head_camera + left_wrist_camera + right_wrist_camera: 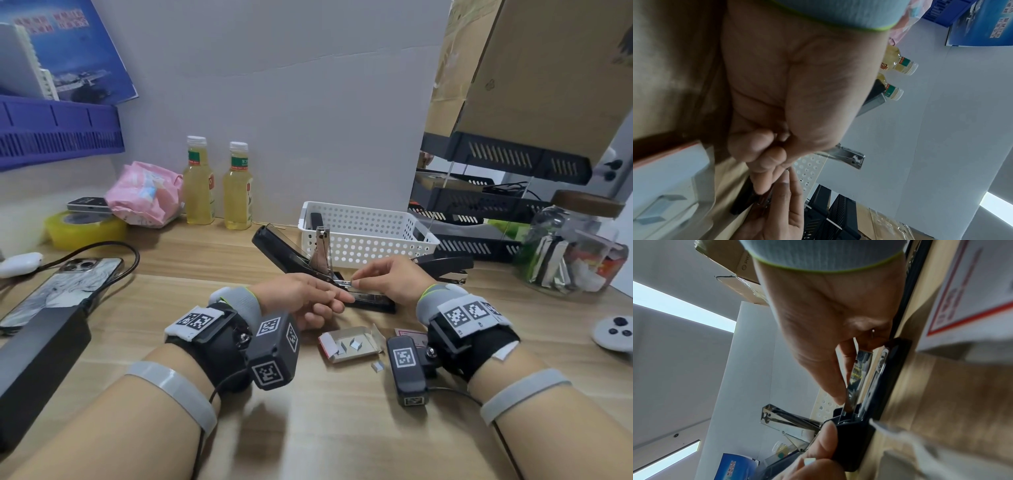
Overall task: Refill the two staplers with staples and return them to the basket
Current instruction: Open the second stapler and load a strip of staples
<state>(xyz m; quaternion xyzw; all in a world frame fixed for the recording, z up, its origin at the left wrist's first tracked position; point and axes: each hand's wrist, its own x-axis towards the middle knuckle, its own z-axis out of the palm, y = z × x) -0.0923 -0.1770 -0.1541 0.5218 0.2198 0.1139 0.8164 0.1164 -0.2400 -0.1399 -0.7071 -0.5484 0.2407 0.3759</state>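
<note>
1. Two hands meet over an opened black stapler [346,291] on the bench [308,428], just in front of the white basket [363,236]; its lid [281,250] is swung up and back toward the left of the basket.
2. Head view only: a second black stapler [445,265] lies closed just right of the basket's front corner, and an opened staple box [352,344] with loose staple strips sits nearer the person than the basket.
3. Right wrist view only: the stapler's shiny metal channel [859,369] lies exposed above its black base, with the spring arm [789,420] tilted up beyond.
4. Left wrist view: mostly palm; basket holes [809,165] show past the fingers.
5. Left hand [305,298]: fingers curled, thumb and forefinger gripping the stapler near its hinge end.
6. Right hand [387,277]: thumb and forefinger pinch a thin strip of staples [346,281] at the channel; the other fingers are tucked.
</note>
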